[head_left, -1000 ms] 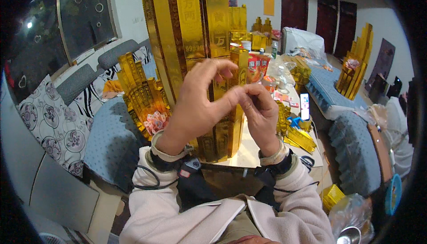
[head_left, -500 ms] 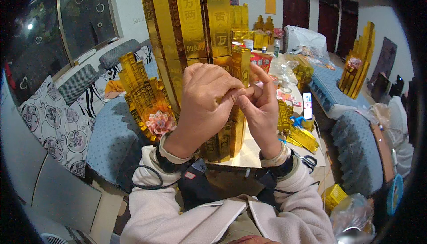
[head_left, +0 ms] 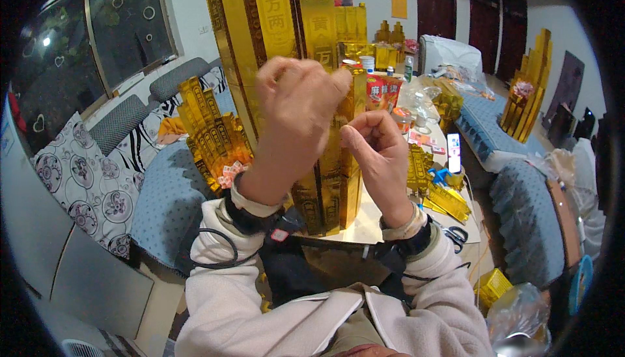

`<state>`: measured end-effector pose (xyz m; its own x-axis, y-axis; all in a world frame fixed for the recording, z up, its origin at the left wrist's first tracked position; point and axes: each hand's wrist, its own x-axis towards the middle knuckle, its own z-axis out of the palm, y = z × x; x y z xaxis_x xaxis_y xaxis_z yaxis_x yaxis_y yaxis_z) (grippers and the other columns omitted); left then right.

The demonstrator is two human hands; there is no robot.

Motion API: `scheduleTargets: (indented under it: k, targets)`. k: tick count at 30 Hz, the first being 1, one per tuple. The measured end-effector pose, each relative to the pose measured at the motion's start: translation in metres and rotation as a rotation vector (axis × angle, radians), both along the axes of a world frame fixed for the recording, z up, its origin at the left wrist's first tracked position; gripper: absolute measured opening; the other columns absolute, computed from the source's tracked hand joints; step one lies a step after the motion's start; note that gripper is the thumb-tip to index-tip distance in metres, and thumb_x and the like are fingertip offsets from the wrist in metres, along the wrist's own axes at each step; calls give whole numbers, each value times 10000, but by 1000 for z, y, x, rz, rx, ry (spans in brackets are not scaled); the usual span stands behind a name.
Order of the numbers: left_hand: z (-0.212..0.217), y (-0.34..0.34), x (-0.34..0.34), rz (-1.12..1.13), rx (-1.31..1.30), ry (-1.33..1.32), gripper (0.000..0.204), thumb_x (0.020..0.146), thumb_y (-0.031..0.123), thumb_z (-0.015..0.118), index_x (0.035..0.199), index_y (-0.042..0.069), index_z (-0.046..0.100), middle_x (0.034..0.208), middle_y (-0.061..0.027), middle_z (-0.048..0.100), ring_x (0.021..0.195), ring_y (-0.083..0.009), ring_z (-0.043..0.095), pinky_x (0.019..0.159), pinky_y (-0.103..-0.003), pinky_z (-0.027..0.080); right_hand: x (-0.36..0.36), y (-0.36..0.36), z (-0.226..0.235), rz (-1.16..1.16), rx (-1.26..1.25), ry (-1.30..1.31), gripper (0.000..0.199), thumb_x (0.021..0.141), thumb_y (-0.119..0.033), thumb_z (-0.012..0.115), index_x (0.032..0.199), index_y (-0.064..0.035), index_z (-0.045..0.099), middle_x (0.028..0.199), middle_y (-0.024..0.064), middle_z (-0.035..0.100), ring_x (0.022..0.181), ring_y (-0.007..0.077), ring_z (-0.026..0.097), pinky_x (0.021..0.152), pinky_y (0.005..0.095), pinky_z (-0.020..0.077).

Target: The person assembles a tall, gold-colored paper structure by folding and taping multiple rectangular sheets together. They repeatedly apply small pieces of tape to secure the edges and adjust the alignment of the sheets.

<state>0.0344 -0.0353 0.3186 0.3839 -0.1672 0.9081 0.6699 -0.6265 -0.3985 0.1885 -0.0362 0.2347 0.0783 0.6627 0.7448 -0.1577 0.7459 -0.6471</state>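
Sleeves: two, pale, entering from the lower edge; a dark band at each wrist.
Left hand (head_left: 296,113): raised in front of the tall gold column, fingers curled together with tips pinched near its upper edge; whether anything lies between the fingertips cannot be told.
Right hand (head_left: 377,155): lower and to the right, loosely fisted, thumb pressed against the forefinger; it touches the column's right edge. Any held item is too small to tell.
Gold column (head_left: 338,181): one tall folded-foil piece, upright on the near edge of the desk, directly behind both hands.
Desk (head_left: 371,223): one, pale top, running away from the person, crowded with goods.
Scissors (head_left: 458,234): one pair, dark handles, at the desk's near right corner.
Phone (head_left: 454,152): one, screen lit, lying right of the hands.
Gold bars (head_left: 446,200): several small foil pieces between phone and scissors; count unclear.
Sofa (head_left: 163,187): blue seat at left, bearing one fan-shaped gold stack (head_left: 211,132); one flowered cushion (head_left: 78,181) beside it.
Gold towers (head_left: 273,18): about three very tall ones behind the column.
Far stack (head_left: 530,83): one gold fan on the right-hand blue seat.
Doors (head_left: 472,21): three dark, on the far wall.
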Motion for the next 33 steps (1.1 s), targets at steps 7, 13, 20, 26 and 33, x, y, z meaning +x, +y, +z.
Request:
scheduleTargets:
  k: [7, 13, 20, 26, 33]
  targets:
    - [70, 39, -1, 19, 230, -144, 200, 934, 105, 692, 1127, 137, 733, 1038, -64, 726, 1067, -292, 667, 1044, -466, 401, 1, 12, 8, 32, 7, 15, 167, 1016, -157, 709, 1075, -35, 613, 924, -9, 635, 811, 64, 620, 744, 203, 498]
    - [104, 49, 1, 221, 154, -132, 343, 1033, 221, 540, 1297, 18, 620, 1312, -197, 647, 1418, -375, 474, 1227, -514, 275, -7, 30, 18, 47, 30, 93, 192, 1015, -193, 716, 1030, -17, 642, 860, -24, 638, 775, 39, 596, 702, 192, 482]
    - [121, 62, 9, 296, 241, -101, 358, 1026, 205, 550, 1301, -16, 614, 1283, -197, 652, 1421, -363, 472, 1226, -528, 262, -11, 43, 18, 106, 32, 94, 161, 1025, -173, 701, 1054, -27, 642, 916, -10, 645, 815, 69, 627, 754, 208, 502]
    - [117, 69, 16, 244, 155, -86, 297, 1001, 186, 569, 1173, -25, 687, 1164, -197, 668, 1330, -362, 533, 1200, -544, 269, -12, 46, 15, 68, 21, 85, 157, 1026, -173, 700, 1051, -27, 647, 919, -15, 646, 800, 61, 622, 746, 206, 502]
    - [114, 72, 18, 222, 103, -62, 215, 950, 133, 590, 1079, 9, 709, 1043, -160, 646, 1152, -342, 593, 1176, -529, 310, -16, 45, 20, 45, 22, 129, 195, 1021, -203, 711, 1031, -20, 646, 866, -15, 653, 768, 44, 617, 700, 192, 489]
